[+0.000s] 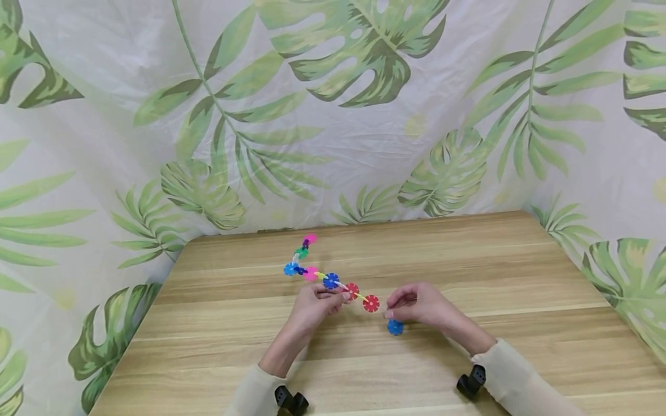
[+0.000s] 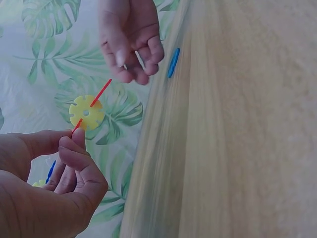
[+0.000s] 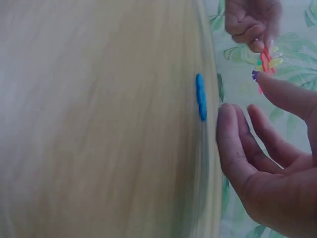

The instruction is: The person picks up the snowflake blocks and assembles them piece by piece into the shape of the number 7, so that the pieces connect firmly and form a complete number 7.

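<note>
My left hand (image 1: pixel 314 304) pinches a red notched disc (image 1: pixel 352 290) between thumb and fingers. That disc belongs to a zigzag chain of interlocked plastic snowflake discs, which stretches off beyond the hand to a pink disc (image 1: pixel 310 238). At the chain's near end is another red disc (image 1: pixel 371 303), joined through a yellow disc (image 2: pixel 79 106) seen face-on in the left wrist view. A loose blue disc (image 3: pixel 201 97) lies flat on the table. Just beside it hovers my right hand (image 1: pixel 428 306), its fingers loosely bent, with a gap between thumb and fingertips and nothing held.
The wood-grain table (image 1: pixel 208 346) runs back to a leaf-patterned cloth (image 1: pixel 364 144) that hangs behind and at both sides. Black wrist cameras (image 1: pixel 471 382) sit at both cuffs.
</note>
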Available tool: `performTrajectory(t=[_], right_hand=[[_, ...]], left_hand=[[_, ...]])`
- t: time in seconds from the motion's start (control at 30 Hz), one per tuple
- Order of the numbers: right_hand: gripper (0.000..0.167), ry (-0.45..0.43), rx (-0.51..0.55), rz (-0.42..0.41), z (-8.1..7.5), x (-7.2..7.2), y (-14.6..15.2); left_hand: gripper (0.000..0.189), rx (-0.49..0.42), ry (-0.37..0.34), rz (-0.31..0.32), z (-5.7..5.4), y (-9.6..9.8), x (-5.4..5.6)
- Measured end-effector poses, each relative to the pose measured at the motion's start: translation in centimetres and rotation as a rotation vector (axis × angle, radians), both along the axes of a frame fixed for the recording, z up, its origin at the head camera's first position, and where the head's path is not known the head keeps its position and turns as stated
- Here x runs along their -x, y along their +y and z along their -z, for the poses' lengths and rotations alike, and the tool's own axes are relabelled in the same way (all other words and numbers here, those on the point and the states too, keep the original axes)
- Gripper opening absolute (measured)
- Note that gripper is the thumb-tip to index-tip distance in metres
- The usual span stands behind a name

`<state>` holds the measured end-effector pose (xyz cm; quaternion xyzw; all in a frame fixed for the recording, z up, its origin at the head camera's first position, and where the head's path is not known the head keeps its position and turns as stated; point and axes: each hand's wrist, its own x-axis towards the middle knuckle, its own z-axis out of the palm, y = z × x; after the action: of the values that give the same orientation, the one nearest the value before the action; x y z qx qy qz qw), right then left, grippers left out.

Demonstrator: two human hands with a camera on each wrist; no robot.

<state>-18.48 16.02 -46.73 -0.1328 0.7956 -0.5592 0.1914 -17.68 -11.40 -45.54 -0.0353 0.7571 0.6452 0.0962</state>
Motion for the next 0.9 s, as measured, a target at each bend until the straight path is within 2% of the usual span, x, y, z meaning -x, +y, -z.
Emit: performTrajectory(t=[0.2,0.37,0.67,0.9], right_hand=[[0.023,0.154,-0.149,-0.100,0.04,0.13,-0.02],[0.023,0.208,-0.201,-0.130,-0.07,0.15,-0.01],[0.026,0.238,-0.297,-0.141,-0.17,0.00,-0.01],[0.022,0.207,-0.360,-0.141,-0.26,-0.04,0.22]], left_hand=[[0.019,-0.015,-0.009,-0.011,0.02,-0.02,0.22],[0.022,-0.022,-0.021,-0.008,0.06,0.00,0.35],[0.019,-0.013,-0.022,-0.010,-0.04,0.03,0.42],[0.018,-0.025,-0.015,0.008,-0.06,-0.02,0.45]])
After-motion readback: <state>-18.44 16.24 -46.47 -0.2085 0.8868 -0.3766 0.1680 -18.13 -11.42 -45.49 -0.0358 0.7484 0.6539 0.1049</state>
